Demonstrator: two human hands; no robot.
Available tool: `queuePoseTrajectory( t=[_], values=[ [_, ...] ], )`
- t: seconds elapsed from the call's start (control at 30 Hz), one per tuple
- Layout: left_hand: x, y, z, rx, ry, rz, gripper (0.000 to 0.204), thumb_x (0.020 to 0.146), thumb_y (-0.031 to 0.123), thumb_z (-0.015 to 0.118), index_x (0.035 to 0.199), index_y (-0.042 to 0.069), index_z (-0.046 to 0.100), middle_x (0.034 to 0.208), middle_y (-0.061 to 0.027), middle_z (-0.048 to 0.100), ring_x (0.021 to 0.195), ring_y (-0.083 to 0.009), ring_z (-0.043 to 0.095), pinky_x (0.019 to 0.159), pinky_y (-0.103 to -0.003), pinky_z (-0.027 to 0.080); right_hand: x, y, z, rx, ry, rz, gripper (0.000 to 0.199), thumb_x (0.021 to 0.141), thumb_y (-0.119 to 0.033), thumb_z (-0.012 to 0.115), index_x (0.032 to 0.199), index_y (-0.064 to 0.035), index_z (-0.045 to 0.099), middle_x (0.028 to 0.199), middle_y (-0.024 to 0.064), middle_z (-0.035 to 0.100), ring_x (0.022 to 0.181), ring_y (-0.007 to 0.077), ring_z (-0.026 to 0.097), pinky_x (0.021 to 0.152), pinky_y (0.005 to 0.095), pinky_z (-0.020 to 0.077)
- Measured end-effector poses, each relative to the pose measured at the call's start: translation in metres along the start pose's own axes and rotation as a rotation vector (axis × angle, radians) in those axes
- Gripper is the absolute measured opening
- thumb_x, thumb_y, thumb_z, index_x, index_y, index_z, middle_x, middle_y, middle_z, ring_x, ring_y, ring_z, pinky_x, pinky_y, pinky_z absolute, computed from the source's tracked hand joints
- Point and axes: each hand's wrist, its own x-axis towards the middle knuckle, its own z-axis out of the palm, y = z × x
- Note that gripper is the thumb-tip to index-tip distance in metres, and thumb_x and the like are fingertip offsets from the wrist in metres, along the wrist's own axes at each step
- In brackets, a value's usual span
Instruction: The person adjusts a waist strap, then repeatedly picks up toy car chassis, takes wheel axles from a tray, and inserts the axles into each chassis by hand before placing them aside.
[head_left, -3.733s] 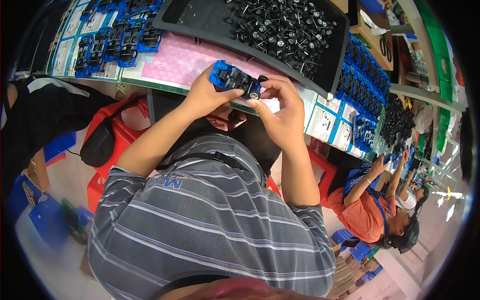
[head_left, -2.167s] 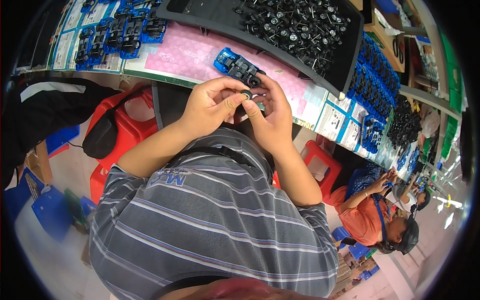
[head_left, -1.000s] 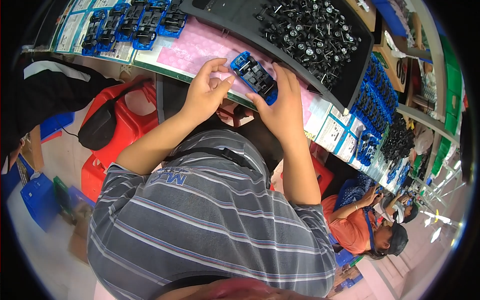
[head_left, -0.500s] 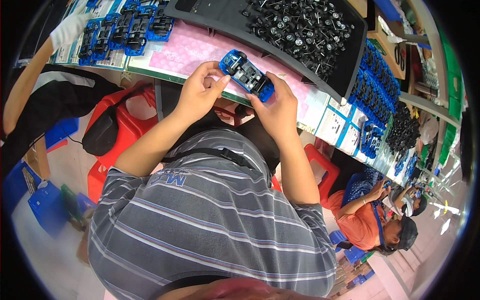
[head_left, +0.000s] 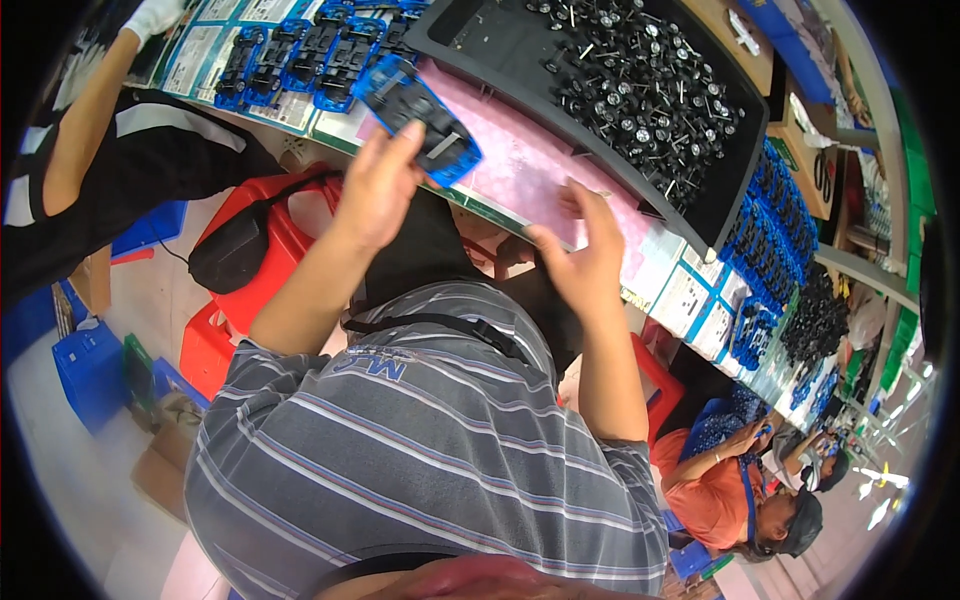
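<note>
A blue toy car body (head_left: 418,120) with a black underside facing up is held in my left hand (head_left: 383,185), thumb on top, above the table's near edge. Free of the car, my right hand (head_left: 588,250) holds nothing; its thumb and fingers are apart over the pink bubble-wrap sheet (head_left: 520,165). Several like blue and black car bodies (head_left: 305,55) lie in a row just beyond the held one. Past the pink sheet stands a large black tray (head_left: 490,60) holding many small wheel-and-axle sets (head_left: 640,105).
More blue car bodies (head_left: 768,225) are stacked right of the tray, near a pile of black parts (head_left: 815,315). A co-worker's gloved hand (head_left: 155,17) is at the far left. Red stools (head_left: 260,260) stand below the table. Another person in orange (head_left: 715,495) sits at right.
The car has moved left, toward the row of car bodies, in my left hand. My right hand has let go of it and is now apart from it.
</note>
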Motion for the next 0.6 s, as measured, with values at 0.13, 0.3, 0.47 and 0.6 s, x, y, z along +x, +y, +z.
queuePoseTrajectory(
  t=[0.13,0.3,0.47,0.6],
  values=[
    [0.013,0.058,-0.03,0.056,0.022,0.119,0.031,0.106,0.02,0.044,0.132,0.003,0.049,0.125,-0.0094,0.061,0.114,-0.0208,0.062,0.095,-0.043,0.053,0.001,0.054,-0.012,-0.166,0.184,0.141,0.026,0.084,-0.009,0.076,0.106,0.0019,0.068,0.094,0.0155,0.07,0.085,0.0258,0.069,0.078,0.0345,0.0541],
    [0.06,0.123,-0.094,0.366,0.123,0.161,0.035,0.102,0.026,0.056,0.128,0.003,0.052,0.118,-0.0106,0.065,0.103,-0.0207,0.068,0.083,-0.041,0.059,-0.01,0.075,-0.006,-0.249,0.174,0.139,0.021,0.085,-0.009,0.071,0.103,-0.0007,0.069,0.095,0.0162,0.066,0.085,0.0308,0.065,0.078,0.041,0.0505],
    [0.142,0.201,-0.157,0.695,0.32,0.212,0.038,0.099,0.031,0.062,0.124,0.003,0.057,0.106,-0.0064,0.068,0.088,-0.0136,0.066,0.076,-0.029,0.054,-0.004,0.069,0.002,-0.489,0.219,-0.034,0.018,0.084,-0.01,0.067,0.1,-0.0029,0.069,0.094,0.0152,0.064,0.089,0.0349,0.059,0.081,0.0431,0.0453],
    [0.232,0.246,-0.222,0.779,0.347,0.14,0.031,0.098,0.036,0.064,0.115,0.01,0.063,0.095,0.002,0.069,0.069,-0.005,0.057,0.062,-0.018,0.045,-0.004,0.067,0.001,-0.494,0.21,-0.013,0.018,0.084,-0.011,0.067,0.101,-0.0047,0.069,0.092,0.0151,0.063,0.086,0.0353,0.059,0.08,0.0427,0.0458]
  ],
)
